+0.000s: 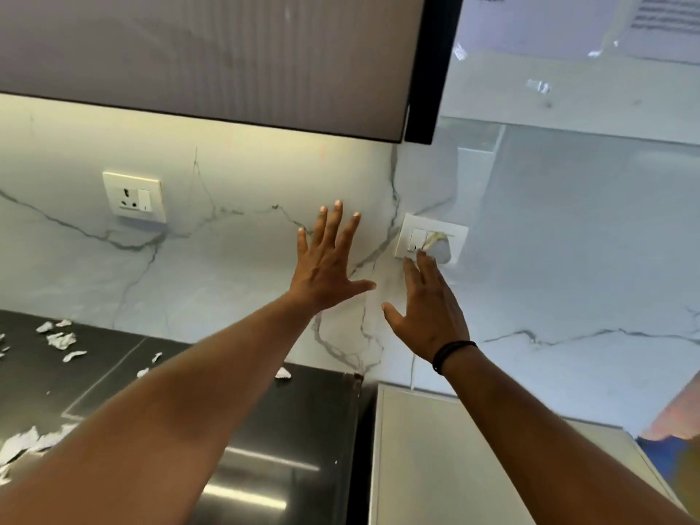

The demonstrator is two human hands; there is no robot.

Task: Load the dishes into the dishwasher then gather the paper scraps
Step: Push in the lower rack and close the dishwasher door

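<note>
While both arms reach up toward the marble wall (235, 259), the left hand (327, 265) is held with all five fingers spread wide and straight, holding nothing; whether its palm actually touches the stone cannot be told. The right hand (428, 308) is also flat and relaxed, thumb out to the side, and its fingertips (418, 255) reach the lower edge of a white switch plate (432, 238) mounted on the wall where two marble faces meet at a corner. A white plug sits in that plate's socket, and a thin white cord drops down the wall from it. A dark band (452, 354) circles the right wrist.

Taking the switch plate as the landmark: the left hand is just to its left, at about the same height. A second outlet (134, 197) is far to the left of it on the same wall, slightly higher. A dark-framed upper cabinet (212, 58) hangs above and to the left of the plate, with light glowing beneath it. Below and to the left of the plate lies the black countertop (295, 418), and the torn paper scraps (60, 339) are scattered on it well to the lower left, some near the wall and more at the frame's left edge. Directly below the plate stands a pale grey appliance top (447, 460). No dishes or dishwasher show.
</note>
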